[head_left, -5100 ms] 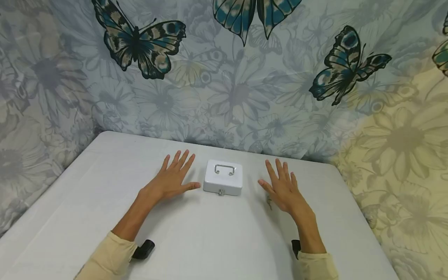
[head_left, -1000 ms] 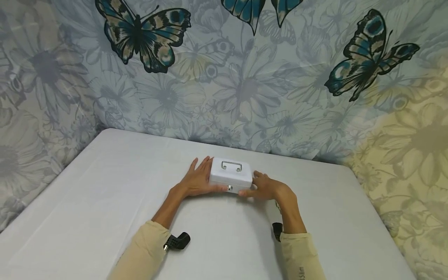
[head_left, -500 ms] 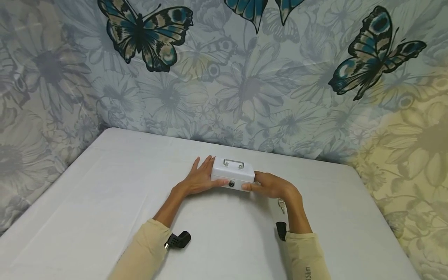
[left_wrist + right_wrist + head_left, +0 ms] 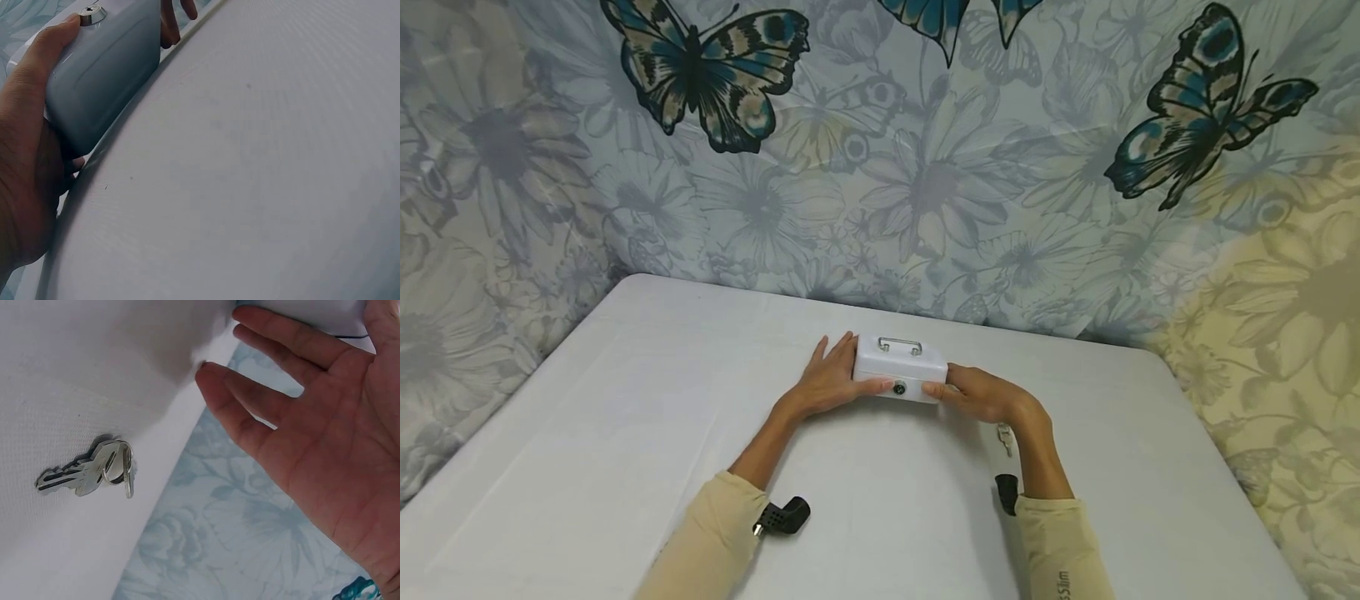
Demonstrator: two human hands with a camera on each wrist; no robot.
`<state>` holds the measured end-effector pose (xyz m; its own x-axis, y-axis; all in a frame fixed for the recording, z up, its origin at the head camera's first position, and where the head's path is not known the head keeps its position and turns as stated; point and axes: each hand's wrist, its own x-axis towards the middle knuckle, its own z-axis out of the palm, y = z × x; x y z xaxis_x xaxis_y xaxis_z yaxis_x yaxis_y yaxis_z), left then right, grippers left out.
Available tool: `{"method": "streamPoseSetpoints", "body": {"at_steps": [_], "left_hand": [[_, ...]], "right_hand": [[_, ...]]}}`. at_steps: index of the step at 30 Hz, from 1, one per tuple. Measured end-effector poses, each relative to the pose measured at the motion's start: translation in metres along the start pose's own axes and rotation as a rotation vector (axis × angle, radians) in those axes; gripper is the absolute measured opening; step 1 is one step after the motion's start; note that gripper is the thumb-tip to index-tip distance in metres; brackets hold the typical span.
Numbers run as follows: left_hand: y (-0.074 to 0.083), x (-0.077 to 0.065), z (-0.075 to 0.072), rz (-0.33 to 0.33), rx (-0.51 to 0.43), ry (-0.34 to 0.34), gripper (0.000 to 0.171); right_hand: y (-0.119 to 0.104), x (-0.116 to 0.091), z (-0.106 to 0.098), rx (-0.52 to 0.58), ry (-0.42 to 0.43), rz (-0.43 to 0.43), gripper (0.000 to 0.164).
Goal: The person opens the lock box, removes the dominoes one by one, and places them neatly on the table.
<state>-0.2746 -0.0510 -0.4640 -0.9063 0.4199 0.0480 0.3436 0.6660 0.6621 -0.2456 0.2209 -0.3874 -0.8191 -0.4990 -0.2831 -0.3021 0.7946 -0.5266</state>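
A small white cash box (image 4: 898,362) with a wire handle (image 4: 900,342) on its lid and a round key lock (image 4: 899,388) in front is held between both hands. My left hand (image 4: 822,390) grips its left end, thumb on the front beside the lock, fingers along the side. My right hand (image 4: 988,395) holds the right end, thumb on the front face and fingers mostly hidden behind. In the left wrist view the underside of the box (image 4: 109,78) shows, tilted up off the table. The lid is closed.
Keys on a ring (image 4: 87,470) lie on the white table (image 4: 880,517), below the right hand. A wall covering with butterflies and flowers (image 4: 910,183) rises behind the table. Black wrist cameras (image 4: 786,515) sit by both sleeves.
Earlier both hands were spread apart on either side of the box, which lay flat. They have come in and taken hold of its ends. Over the last second its front has tilted upward.
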Motion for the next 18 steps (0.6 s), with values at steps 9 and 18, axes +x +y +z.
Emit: {"method": "streamPoseSetpoints", "body": {"at_steps": [9, 18], "left_hand": [[-0.001, -0.002, 0.0, -0.01, 0.003, -0.023, 0.136], [0.0, -0.001, 0.001, -0.018, 0.005, -0.039, 0.133]], "right_hand": [[0.0, -0.003, 0.0, 0.016, -0.005, 0.028, 0.069], [-0.002, -0.015, -0.011, 0.013, -0.011, 0.099, 0.068]]}}
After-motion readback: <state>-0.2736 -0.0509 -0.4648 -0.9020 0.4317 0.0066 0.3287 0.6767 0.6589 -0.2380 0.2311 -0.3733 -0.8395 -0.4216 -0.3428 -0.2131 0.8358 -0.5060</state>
